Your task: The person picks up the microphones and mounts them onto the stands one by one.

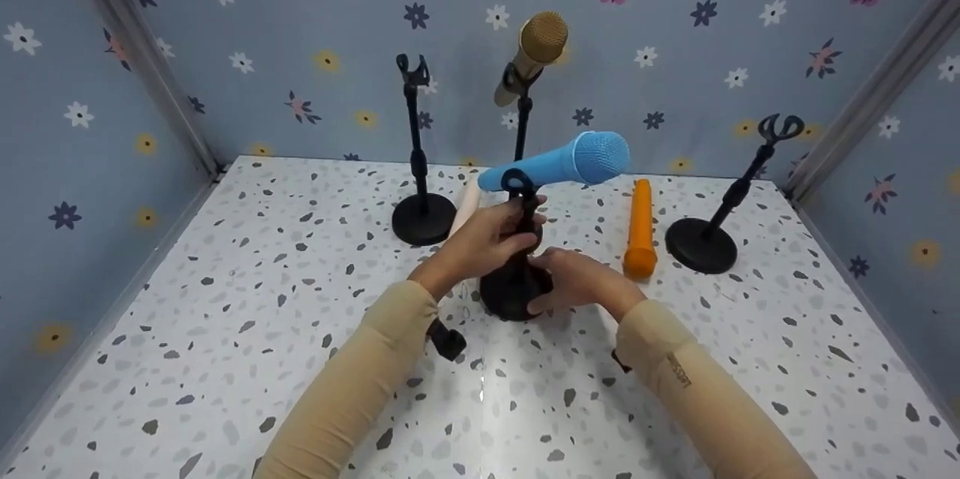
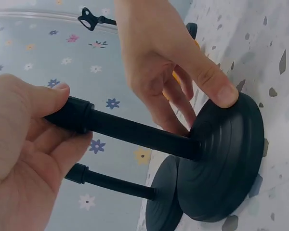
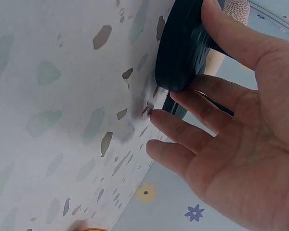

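A blue microphone [image 1: 551,164] lies across the clip of a black microphone stand [image 1: 517,291] in the middle of the table. My left hand [image 1: 484,239] grips that stand's pole below the clip; in the left wrist view its thumb and fingers wrap the thick collar. Low at the round base is my right hand [image 1: 577,280]. Its thumb presses the top of the base and the index finger is at the rim, with the other fingers spread beside it. Directly behind, a gold microphone [image 1: 543,38] rests tilted in another stand, whose base [image 2: 161,197] sits close against this one.
A stand with a bare clip [image 1: 421,220] is at the back left, another [image 1: 701,245] at the right. An orange microphone [image 1: 640,232] lies on the speckled table between hand and right stand. A pale microphone [image 1: 468,202] lies partly behind my left hand. Patterned walls enclose the table.
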`<state>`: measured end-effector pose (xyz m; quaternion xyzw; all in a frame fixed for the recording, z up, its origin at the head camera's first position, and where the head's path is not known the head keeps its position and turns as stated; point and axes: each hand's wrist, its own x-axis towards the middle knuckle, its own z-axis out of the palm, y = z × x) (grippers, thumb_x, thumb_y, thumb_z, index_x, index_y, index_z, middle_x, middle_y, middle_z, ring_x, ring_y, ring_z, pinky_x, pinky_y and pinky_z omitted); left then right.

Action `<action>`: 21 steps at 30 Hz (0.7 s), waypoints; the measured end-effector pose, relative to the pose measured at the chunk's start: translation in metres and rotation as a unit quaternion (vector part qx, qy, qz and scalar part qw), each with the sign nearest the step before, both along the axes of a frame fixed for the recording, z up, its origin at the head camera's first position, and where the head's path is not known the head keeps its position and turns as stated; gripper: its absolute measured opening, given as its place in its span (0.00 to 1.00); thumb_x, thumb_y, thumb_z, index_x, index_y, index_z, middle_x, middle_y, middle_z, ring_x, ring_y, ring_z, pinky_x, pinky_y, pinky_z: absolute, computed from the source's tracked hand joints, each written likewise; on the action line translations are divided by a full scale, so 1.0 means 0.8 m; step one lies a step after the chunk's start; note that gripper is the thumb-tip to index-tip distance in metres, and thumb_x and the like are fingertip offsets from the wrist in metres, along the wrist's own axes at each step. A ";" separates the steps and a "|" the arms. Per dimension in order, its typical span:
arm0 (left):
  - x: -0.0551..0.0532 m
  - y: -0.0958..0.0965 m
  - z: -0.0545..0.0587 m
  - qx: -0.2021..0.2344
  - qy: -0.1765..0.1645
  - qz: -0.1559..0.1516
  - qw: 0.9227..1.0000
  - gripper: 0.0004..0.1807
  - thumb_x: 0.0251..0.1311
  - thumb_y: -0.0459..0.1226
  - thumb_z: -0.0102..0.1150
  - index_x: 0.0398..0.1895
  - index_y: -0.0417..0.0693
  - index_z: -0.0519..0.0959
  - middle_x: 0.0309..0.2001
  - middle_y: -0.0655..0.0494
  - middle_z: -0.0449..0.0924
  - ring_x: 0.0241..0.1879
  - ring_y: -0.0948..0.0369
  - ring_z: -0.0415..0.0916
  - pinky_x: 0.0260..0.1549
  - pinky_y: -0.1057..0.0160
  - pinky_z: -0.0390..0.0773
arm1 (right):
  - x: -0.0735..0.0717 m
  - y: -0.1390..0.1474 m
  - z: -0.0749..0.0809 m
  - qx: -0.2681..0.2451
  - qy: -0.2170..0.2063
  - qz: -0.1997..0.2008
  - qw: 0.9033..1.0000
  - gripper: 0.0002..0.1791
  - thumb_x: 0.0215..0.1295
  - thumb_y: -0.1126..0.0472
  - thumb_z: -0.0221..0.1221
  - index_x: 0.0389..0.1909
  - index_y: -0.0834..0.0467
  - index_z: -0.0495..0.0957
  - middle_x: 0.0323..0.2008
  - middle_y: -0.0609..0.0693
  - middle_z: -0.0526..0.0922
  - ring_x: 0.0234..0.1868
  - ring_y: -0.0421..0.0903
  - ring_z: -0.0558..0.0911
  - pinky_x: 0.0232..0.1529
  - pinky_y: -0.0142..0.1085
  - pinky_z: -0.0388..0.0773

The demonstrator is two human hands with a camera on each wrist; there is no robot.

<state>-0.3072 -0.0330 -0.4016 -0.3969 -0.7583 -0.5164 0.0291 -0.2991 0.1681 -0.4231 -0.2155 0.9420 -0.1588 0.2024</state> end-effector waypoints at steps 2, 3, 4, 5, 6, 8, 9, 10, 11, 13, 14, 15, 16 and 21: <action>-0.002 0.000 -0.001 0.015 -0.001 -0.012 1.000 0.24 0.68 0.27 0.61 0.67 0.34 0.72 0.59 0.41 0.80 0.60 0.54 0.78 0.61 0.63 0.73 | 0.001 0.001 -0.001 0.001 0.004 -0.002 1.000 0.43 0.58 0.50 0.74 0.71 0.61 0.70 0.64 0.58 0.76 0.61 0.53 0.77 0.67 0.50 0.69; -0.003 0.000 -0.002 0.022 0.002 -0.012 1.000 0.22 0.67 0.28 0.62 0.64 0.34 0.75 0.58 0.42 0.81 0.59 0.53 0.79 0.60 0.63 0.74 | 0.000 0.001 -0.001 0.003 0.006 -0.002 1.000 0.43 0.57 0.50 0.74 0.71 0.61 0.70 0.64 0.58 0.77 0.60 0.53 0.77 0.66 0.50 0.69; -0.004 0.000 -0.002 0.029 0.003 -0.011 1.000 0.20 0.66 0.28 0.63 0.60 0.34 0.77 0.58 0.43 0.81 0.58 0.54 0.80 0.59 0.62 0.75 | 0.000 0.001 -0.001 0.006 0.007 -0.001 1.000 0.43 0.57 0.49 0.74 0.71 0.60 0.71 0.63 0.58 0.77 0.59 0.52 0.78 0.66 0.50 0.70; -0.004 0.000 -0.003 0.035 0.004 -0.008 0.999 0.17 0.65 0.27 0.64 0.57 0.34 0.80 0.58 0.44 0.81 0.57 0.54 0.81 0.59 0.61 0.76 | -0.001 0.000 -0.002 0.009 0.009 0.003 1.000 0.43 0.57 0.49 0.74 0.71 0.60 0.70 0.62 0.58 0.78 0.58 0.52 0.78 0.65 0.50 0.70; -0.004 0.000 -0.003 0.039 0.006 -0.004 0.999 0.14 0.64 0.27 0.65 0.53 0.35 0.81 0.58 0.44 0.82 0.56 0.53 0.81 0.58 0.60 0.76 | -0.001 0.000 -0.002 0.010 0.011 0.008 1.000 0.43 0.58 0.48 0.74 0.71 0.60 0.71 0.61 0.59 0.78 0.57 0.52 0.78 0.65 0.50 0.71; -0.005 0.002 -0.001 0.043 0.007 0.002 0.999 0.10 0.64 0.27 0.66 0.48 0.35 0.83 0.58 0.45 0.82 0.55 0.54 0.82 0.57 0.60 0.77 | -0.003 0.001 -0.002 0.018 0.010 0.006 1.000 0.43 0.58 0.48 0.73 0.72 0.58 0.70 0.61 0.58 0.78 0.56 0.52 0.78 0.65 0.50 0.71; -0.005 0.004 -0.001 0.042 0.010 0.005 0.999 0.10 0.63 0.27 0.66 0.47 0.35 0.83 0.58 0.45 0.82 0.54 0.53 0.83 0.57 0.60 0.77 | -0.004 0.002 -0.001 0.020 0.010 0.005 1.000 0.43 0.58 0.48 0.73 0.72 0.58 0.69 0.61 0.58 0.78 0.56 0.52 0.78 0.65 0.50 0.71; -0.005 0.003 0.000 0.040 0.015 0.010 0.999 0.10 0.63 0.27 0.66 0.47 0.36 0.83 0.57 0.45 0.82 0.54 0.53 0.83 0.57 0.60 0.77 | -0.004 0.001 -0.001 0.020 0.009 0.007 1.000 0.43 0.59 0.48 0.73 0.72 0.58 0.69 0.61 0.58 0.78 0.56 0.51 0.78 0.65 0.49 0.71; -0.005 0.002 0.000 0.036 0.021 0.015 0.999 0.10 0.63 0.28 0.67 0.46 0.35 0.83 0.58 0.44 0.82 0.54 0.53 0.83 0.58 0.61 0.77 | -0.005 0.001 -0.001 0.018 0.010 0.009 1.000 0.43 0.59 0.48 0.73 0.72 0.58 0.70 0.62 0.58 0.78 0.56 0.51 0.78 0.65 0.49 0.71; -0.004 0.002 0.001 0.029 0.029 0.022 0.999 0.09 0.63 0.28 0.67 0.45 0.35 0.83 0.58 0.44 0.82 0.54 0.54 0.83 0.58 0.62 0.76 | -0.004 0.000 -0.001 0.016 0.007 0.006 1.000 0.43 0.59 0.49 0.73 0.73 0.58 0.69 0.62 0.58 0.78 0.56 0.51 0.78 0.66 0.49 0.70; -0.004 0.002 0.001 0.026 0.032 0.025 0.999 0.08 0.62 0.28 0.68 0.44 0.35 0.83 0.58 0.45 0.82 0.54 0.55 0.82 0.58 0.63 0.76 | -0.004 0.000 -0.002 0.015 0.006 0.006 1.000 0.43 0.59 0.49 0.73 0.73 0.59 0.68 0.62 0.58 0.78 0.56 0.51 0.78 0.66 0.48 0.70; -0.004 0.002 0.001 0.024 0.033 0.028 0.999 0.08 0.62 0.28 0.68 0.43 0.35 0.83 0.58 0.45 0.81 0.55 0.55 0.82 0.58 0.63 0.76 | -0.004 0.000 -0.002 0.013 0.004 0.008 1.000 0.44 0.60 0.49 0.73 0.73 0.59 0.67 0.62 0.58 0.77 0.56 0.51 0.78 0.67 0.48 0.69; -0.003 0.002 0.001 0.021 0.034 0.032 0.999 0.07 0.62 0.28 0.68 0.42 0.35 0.84 0.57 0.45 0.82 0.54 0.56 0.82 0.58 0.63 0.76 | -0.003 0.001 -0.001 0.012 0.002 0.010 1.000 0.44 0.60 0.49 0.73 0.74 0.60 0.67 0.63 0.58 0.77 0.57 0.51 0.77 0.67 0.48 0.69; 0.001 0.004 0.003 0.006 0.038 0.062 0.997 0.05 0.62 0.29 0.69 0.39 0.37 0.84 0.53 0.46 0.85 0.47 0.60 0.85 0.50 0.64 0.80 | -0.001 0.002 -0.001 0.005 -0.002 0.018 1.000 0.44 0.61 0.50 0.72 0.74 0.61 0.65 0.65 0.59 0.75 0.59 0.51 0.76 0.68 0.49 0.67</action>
